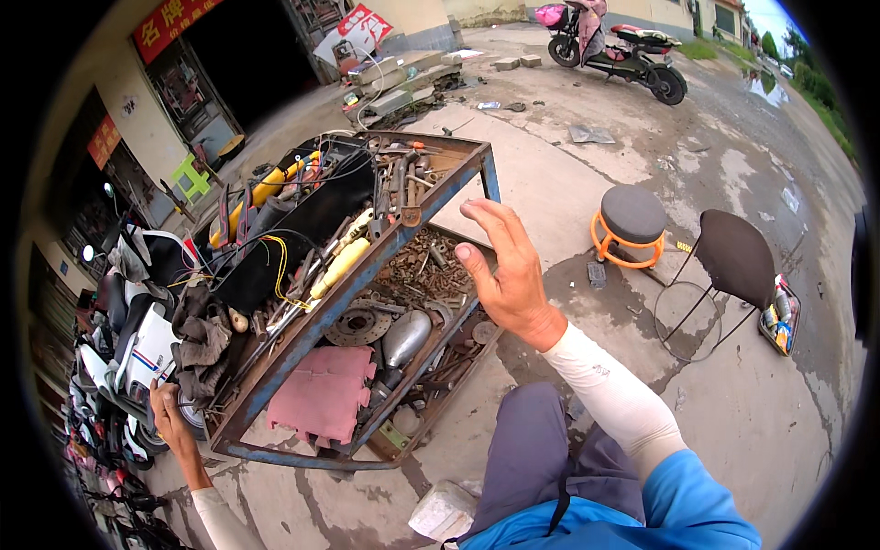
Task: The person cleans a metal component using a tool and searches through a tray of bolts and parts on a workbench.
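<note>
My right hand (510,275) is raised in the air just off the right side of a rusty blue metal tool cart (335,291). Its thumb and fingers are apart, with nothing between them. Low at the left, my left hand (174,423) is beside the cart's near left corner, its fingers bent and slightly apart. I see nothing plainly held in it. Dark grey gloves or rags (202,335) lie on the cart top close to this hand. Wrenches and sockets (403,188), a yellow-handled tool (340,268) and a black tool bin (307,206) fill the upper tray.
The lower shelf carries a brake disc (358,324), a silver rounded part (407,339), loose bolts (431,266) and a pink foam mat (321,392). Motorbikes (147,357) crowd the left. A round stool (632,220) and a dark chair (736,257) are at right; a scooter (619,55) is parked beyond.
</note>
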A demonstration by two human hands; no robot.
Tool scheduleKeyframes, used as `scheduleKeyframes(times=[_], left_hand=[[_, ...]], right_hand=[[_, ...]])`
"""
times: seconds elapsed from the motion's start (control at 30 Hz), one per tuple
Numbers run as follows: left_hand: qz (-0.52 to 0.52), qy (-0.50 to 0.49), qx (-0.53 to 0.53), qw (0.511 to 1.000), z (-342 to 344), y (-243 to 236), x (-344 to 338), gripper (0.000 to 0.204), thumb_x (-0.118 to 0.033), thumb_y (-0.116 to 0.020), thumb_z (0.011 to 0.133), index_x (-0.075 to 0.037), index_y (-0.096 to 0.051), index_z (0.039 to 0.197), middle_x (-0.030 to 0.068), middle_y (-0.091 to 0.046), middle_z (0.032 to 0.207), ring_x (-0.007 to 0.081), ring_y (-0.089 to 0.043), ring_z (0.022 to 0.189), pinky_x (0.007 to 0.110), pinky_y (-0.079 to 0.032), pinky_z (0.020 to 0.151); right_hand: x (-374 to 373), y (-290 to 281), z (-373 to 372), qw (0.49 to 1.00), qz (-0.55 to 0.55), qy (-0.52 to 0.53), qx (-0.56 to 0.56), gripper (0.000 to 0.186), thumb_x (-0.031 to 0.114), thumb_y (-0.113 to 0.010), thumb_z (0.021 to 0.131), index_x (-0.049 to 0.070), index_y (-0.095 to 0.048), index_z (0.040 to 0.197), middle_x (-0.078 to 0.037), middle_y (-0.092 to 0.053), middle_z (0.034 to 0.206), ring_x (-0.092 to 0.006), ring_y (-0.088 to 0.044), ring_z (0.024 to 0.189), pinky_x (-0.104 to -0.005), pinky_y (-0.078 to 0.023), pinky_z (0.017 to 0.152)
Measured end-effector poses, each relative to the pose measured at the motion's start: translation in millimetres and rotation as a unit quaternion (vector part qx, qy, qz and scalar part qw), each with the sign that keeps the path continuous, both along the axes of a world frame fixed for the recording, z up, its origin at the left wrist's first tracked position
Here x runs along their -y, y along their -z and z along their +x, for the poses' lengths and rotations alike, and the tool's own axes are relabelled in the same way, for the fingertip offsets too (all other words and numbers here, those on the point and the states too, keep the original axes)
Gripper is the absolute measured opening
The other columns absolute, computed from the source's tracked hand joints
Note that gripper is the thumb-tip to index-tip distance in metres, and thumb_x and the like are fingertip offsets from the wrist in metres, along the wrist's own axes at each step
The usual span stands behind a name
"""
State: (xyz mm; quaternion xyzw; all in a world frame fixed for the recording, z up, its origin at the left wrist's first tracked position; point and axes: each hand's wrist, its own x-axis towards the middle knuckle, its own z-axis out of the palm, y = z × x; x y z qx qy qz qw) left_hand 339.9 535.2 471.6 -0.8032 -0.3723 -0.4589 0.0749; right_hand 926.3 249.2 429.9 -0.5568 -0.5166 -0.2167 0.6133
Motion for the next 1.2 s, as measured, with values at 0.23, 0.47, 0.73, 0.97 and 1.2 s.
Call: scheduleKeyframes(times=[0.23,0.47,0.73,0.97,1.2], left_hand=[[-0.174,0.07,0.235,0.954,-12.1,-17.0,49.7,0.063,-0.045,-0.046,0.111,0.007,-0.056,0.144,0.0194,-0.062,0.14,0.0278,-0.055,0.135,0.039,-0.035,0.12],[0.051,0.038,0.172,0.983,85.1,-72.7,158.3,0.028,-0.013,-0.055,0.106,0.003,-0.06,0.129,0.0171,-0.059,0.138,0.029,-0.055,0.133,0.04,-0.037,0.118],[0.068,0.226,-0.124,0.964,261.1,-96.1,195.2,0.028,0.008,-0.068,0.087,0.001,-0.065,0.114,0.0196,-0.069,0.116,0.0376,-0.07,0.103,0.041,-0.055,0.091],[-0.047,0.256,-0.205,0.943,351.4,-96.1,170.2,0.02,-0.003,-0.061,0.097,0.002,-0.066,0.116,0.0214,-0.071,0.11,0.0425,-0.068,0.1,0.046,-0.054,0.089],[-0.188,0.178,-0.329,0.908,387.1,-83.6,141.8,0.033,-0.02,-0.059,0.101,0.005,-0.067,0.12,0.0274,-0.07,0.118,0.0465,-0.065,0.112,0.053,-0.05,0.098]], right_hand=[[-64.9,-11.3,80.8,0.983,-0.091,0.07,0.146,0.048,0.035,-0.066,0.101,0.0,-0.062,0.134,-0.022,-0.061,0.135,-0.0416,-0.055,0.13,-0.0506,-0.043,0.112],[-79.2,0.2,52.2,0.977,-0.108,0.021,0.185,0.035,0.038,-0.069,0.095,0.004,-0.062,0.094,-0.015,-0.054,0.094,-0.0371,-0.054,0.098,-0.0497,-0.041,0.099],[-62.9,-3.8,50.7,0.972,-0.118,0.042,0.199,0.032,0.035,-0.069,0.094,0.004,-0.06,0.092,-0.014,-0.055,0.095,-0.0368,-0.053,0.099,-0.0508,-0.04,0.103],[-76.8,10.5,45.0,0.977,-0.084,0.056,0.185,0.04,0.044,-0.062,0.098,0.004,-0.057,0.096,-0.016,-0.052,0.098,-0.0382,-0.051,0.103,-0.0548,-0.036,0.109],[-84.3,19.4,47.0,0.98,-0.055,0.059,0.183,0.048,0.053,-0.055,0.101,0.005,-0.057,0.096,-0.015,-0.052,0.099,-0.0373,-0.051,0.103,-0.0554,-0.035,0.109]])
